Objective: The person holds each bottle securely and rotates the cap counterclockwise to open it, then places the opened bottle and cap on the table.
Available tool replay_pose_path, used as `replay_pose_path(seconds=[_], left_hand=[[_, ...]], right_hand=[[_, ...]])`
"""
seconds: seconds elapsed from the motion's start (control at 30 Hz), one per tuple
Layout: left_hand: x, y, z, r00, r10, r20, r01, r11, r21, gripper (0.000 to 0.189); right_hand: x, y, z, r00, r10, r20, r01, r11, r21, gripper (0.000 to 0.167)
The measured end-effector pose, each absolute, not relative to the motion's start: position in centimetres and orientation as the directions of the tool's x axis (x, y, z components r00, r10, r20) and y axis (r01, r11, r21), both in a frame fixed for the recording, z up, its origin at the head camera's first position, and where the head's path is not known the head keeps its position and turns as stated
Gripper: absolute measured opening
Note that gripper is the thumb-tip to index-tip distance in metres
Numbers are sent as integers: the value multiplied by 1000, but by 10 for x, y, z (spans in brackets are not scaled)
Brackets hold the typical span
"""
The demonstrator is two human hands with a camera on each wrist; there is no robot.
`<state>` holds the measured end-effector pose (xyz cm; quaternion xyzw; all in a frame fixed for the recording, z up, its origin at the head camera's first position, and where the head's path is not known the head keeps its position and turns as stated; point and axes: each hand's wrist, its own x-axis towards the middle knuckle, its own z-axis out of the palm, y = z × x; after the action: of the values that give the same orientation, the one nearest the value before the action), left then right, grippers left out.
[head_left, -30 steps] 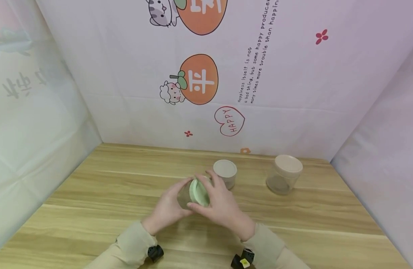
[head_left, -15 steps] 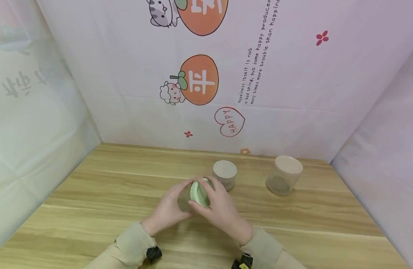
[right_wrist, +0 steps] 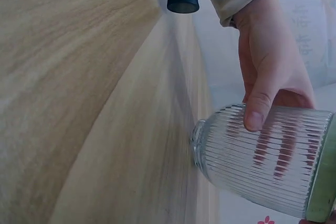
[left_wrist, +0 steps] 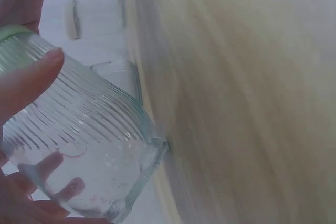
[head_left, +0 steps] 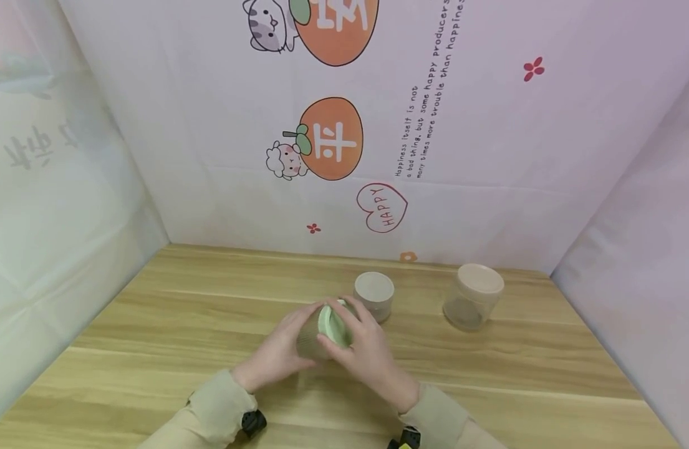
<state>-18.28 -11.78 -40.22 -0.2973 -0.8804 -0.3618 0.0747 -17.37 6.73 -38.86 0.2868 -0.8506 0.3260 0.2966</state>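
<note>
A clear ribbed glass jar (head_left: 309, 340) with a pale green lid (head_left: 334, 325) is tilted above the table, its lid end turned toward the right. My left hand (head_left: 277, 350) grips the jar's body, thumb on the near side and fingers around the far side. The fingers of my right hand (head_left: 372, 352) curl round the lid. Seen from the right wrist, the jar's ribbed wall (right_wrist: 236, 153) narrows to a base close to the tabletop; the green lid (right_wrist: 321, 190) is cut off by the frame edge. My right palm hides part of the lid in the head view.
Just behind my right hand stands a small clear jar with a white lid (head_left: 375, 288). A larger clear jar with a pinkish lid (head_left: 480, 279) is farther right. The wooden table (head_left: 153, 349) ends at printed white sheeting (head_left: 479, 156) at the back and sides.
The fingers of my right hand have drawn in slightly around the lid. The jar stays in nearly the same place, and the head view has shifted a little.
</note>
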Motion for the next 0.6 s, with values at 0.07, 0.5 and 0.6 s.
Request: replay_pose_path(seconds=[0.07,0.5,0.6], left_hand=[[-183,-117,-402,-817,459,350,573,572,587,98],[-185,-110,-402,-834,414,365,552,627,551,98],[-186,-110,-403,-820,409,400,572,616,543,96]], right_hand=[[-174,65,-390,-674,-274,686,-676,605,-421,55],[-175,55,-402,-688,-185,702,-675,521,-523,53],[-174,55,-405,-662,-180,728,-698,501,-511,52]])
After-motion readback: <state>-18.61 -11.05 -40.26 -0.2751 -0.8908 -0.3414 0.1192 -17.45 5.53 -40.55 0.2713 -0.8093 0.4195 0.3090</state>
